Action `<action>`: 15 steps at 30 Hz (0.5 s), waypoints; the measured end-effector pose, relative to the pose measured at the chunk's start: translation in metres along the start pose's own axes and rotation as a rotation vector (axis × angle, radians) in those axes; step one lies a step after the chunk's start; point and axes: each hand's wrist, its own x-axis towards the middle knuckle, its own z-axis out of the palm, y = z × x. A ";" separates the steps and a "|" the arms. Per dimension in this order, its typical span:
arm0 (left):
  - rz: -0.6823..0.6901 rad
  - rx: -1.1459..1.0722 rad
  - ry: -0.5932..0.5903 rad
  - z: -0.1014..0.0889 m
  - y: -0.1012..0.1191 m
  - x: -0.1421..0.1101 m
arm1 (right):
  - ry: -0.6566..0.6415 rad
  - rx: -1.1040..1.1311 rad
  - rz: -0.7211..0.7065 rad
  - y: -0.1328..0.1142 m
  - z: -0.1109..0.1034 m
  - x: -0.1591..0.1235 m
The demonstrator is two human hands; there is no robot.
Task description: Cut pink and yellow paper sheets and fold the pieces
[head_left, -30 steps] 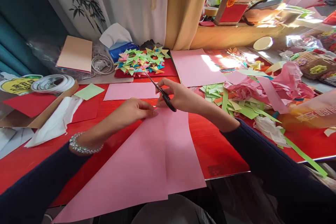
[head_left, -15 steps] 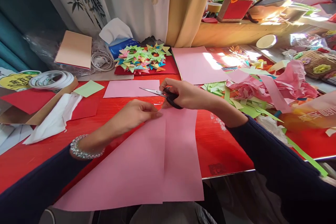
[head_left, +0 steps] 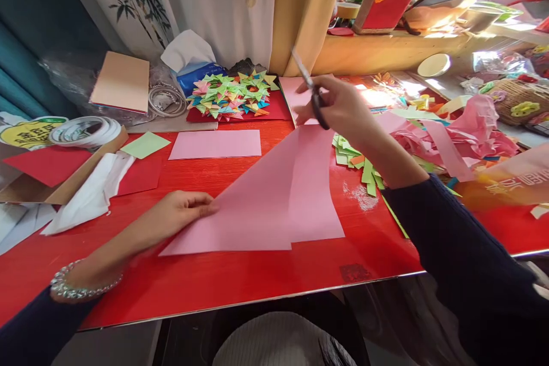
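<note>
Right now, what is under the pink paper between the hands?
The red tabletop shows around the pink paper, past its lower edge and on both sides. Whatever lies directly beneath the paper is covered and cannot be seen.

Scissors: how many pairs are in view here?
1: black-handled scissors in the right hand, at the far end of the folded pink sheet. More could be hidden among the paper scraps.

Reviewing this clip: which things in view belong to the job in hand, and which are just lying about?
In use:
- large pink paper, left hand at its edge, right hand at its top
- scissors, in the right hand

Apparently lying about:
- coloured paper stars
- green square
- white rolls
- tissue pack
</note>
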 end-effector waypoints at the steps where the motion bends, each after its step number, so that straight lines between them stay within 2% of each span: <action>1: -0.010 -0.020 0.064 -0.002 -0.001 0.001 | 0.029 0.009 -0.042 -0.004 -0.003 -0.002; 4: -0.023 -0.186 0.237 -0.009 -0.004 0.007 | 0.143 0.013 -0.112 -0.017 -0.012 -0.018; 7: 0.006 -0.427 0.360 -0.011 -0.009 0.012 | 0.161 -0.040 -0.061 -0.019 -0.014 -0.038; 11: 0.041 -0.624 0.398 -0.007 -0.014 0.015 | 0.169 0.054 0.073 0.005 -0.007 -0.050; 15: 0.047 -0.620 0.375 -0.005 -0.017 0.016 | 0.076 0.192 0.207 0.032 -0.002 -0.047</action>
